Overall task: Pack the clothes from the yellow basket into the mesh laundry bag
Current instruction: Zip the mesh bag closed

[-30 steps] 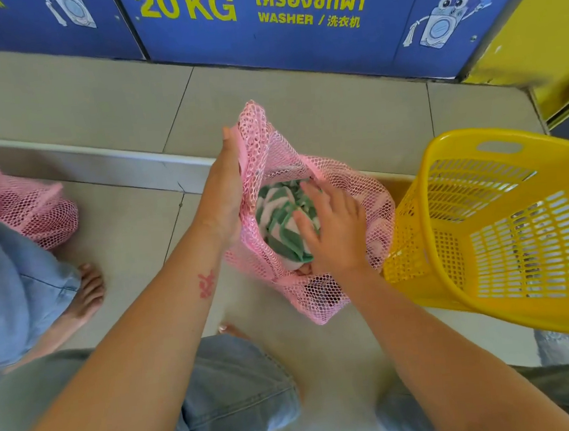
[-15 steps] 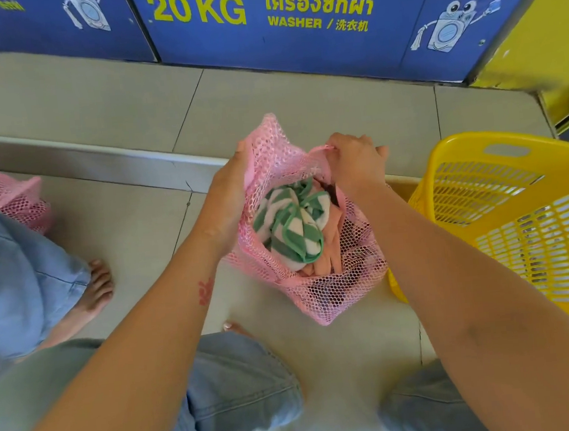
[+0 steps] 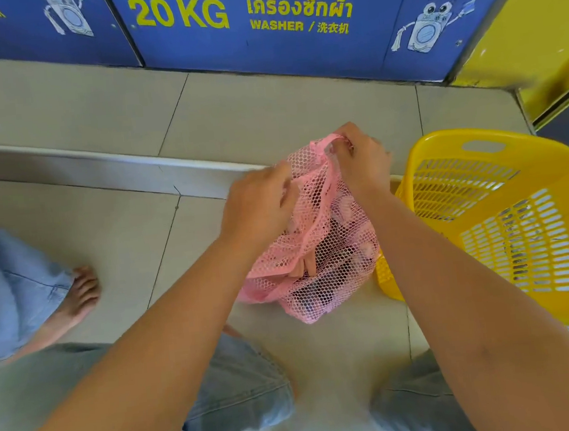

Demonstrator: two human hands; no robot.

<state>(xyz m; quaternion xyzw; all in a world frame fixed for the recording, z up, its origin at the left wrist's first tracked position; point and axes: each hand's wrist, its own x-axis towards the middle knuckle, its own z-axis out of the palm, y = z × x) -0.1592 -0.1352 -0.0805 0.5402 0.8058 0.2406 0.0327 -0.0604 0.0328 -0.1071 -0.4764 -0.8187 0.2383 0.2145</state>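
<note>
The left hand (image 3: 258, 204) is curled tight and grips the top of the pink bag (image 3: 320, 281) on its left side. The right hand (image 3: 362, 160) is just to the right of the left hand and a bit farther away. Its fingers and thumb are bent, and they pinch the pink top edge of the bag. The two hands are close, with only a strip of the net between them. The top of the bag is bunched up between the hands. The rest of the bag hangs below them, full and lumpy. You can see clothes (image 3: 338, 241) through the holes, some pink and some dark. I cannot tell if the bottom of the bag touches the floor (image 3: 123, 236). The yellow basket (image 3: 441, 141) is just to the right of the right hand, and its side is right next to the bag. Far off to the left of the left hand is a bare foot (image 3: 77, 298). Past both hands is a blue washer (image 3: 262, 55) with yellow words on it.
</note>
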